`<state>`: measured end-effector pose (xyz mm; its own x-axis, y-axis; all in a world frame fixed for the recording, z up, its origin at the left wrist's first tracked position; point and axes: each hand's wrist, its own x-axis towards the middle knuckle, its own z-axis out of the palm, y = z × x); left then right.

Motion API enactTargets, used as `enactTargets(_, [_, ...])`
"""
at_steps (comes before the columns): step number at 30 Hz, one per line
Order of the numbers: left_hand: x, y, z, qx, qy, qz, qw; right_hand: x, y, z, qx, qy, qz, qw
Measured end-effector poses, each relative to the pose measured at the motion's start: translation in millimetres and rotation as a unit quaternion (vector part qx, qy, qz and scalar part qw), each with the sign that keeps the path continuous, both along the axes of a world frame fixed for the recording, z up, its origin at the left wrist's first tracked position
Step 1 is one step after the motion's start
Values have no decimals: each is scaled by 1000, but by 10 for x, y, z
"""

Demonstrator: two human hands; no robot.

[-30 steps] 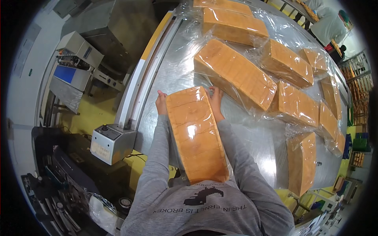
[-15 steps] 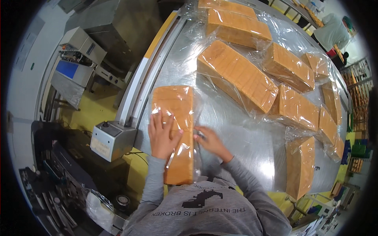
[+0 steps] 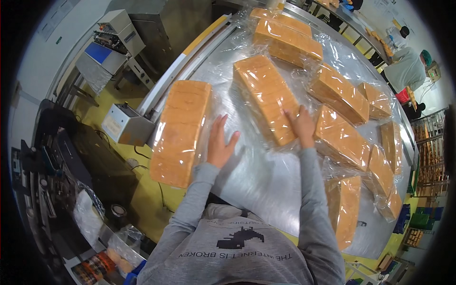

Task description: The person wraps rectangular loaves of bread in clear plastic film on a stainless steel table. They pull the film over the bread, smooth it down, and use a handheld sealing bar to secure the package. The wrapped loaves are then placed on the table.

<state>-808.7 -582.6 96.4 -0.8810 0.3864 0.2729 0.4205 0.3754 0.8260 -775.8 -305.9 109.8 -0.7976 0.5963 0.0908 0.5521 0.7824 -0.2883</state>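
Observation:
A long golden bread loaf (image 3: 182, 128) in a clear plastic bag lies at the left edge of the steel table. Just right of it is my left hand (image 3: 219, 145), open with its fingers apart, close to the bag's side. A second bagged bread loaf (image 3: 267, 95) lies tilted in front of me. My right hand (image 3: 302, 127) grips its near right end, with fingertips on the wrapped crust; part of that grip is hidden. Another bagged loaf (image 3: 342, 135) sits right beside that hand.
Several more bagged loaves, such as one at the near right (image 3: 346, 209), cover the table's (image 3: 256, 178) far and right parts. A metal rail (image 3: 190, 59) borders the left side, with a grey control box (image 3: 124, 124) near its end. Co-workers (image 3: 406, 69) stand at the far right.
The first loaf has shifted left and my left hand has come off its top. My right hand has moved right onto the second loaf, which has turned and come nearer.

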Motion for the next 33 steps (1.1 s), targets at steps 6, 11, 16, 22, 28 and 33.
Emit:
enactTargets(6, [655, 570, -500, 313, -369, -18, 875, 1167, -810, -137, -137, -17, 6, 990])
enactTargets(11, [1173, 47, -256, 275, -444, 1, 853, 1758, -660, 62, -307, -110, 209, 922])
enactTargets(16, [219, 30, -463, 277, -367, 86, 884, 723, 207, -321, -489, 187, 73, 849])
enactTargets(22, [-1131, 371, -698, 252, -350, -56, 900, -185, 852, -508, -539, 103, 150, 823])
enactTargets(28, [-1432, 512, -740, 232, -367, -72, 898, -377, 1250, -352, -570, 21, 272, 775])
enactTargets(33, [-1441, 592, -819, 288, -405, -10, 868, -555, 854, -668, -625, 144, 137, 755])
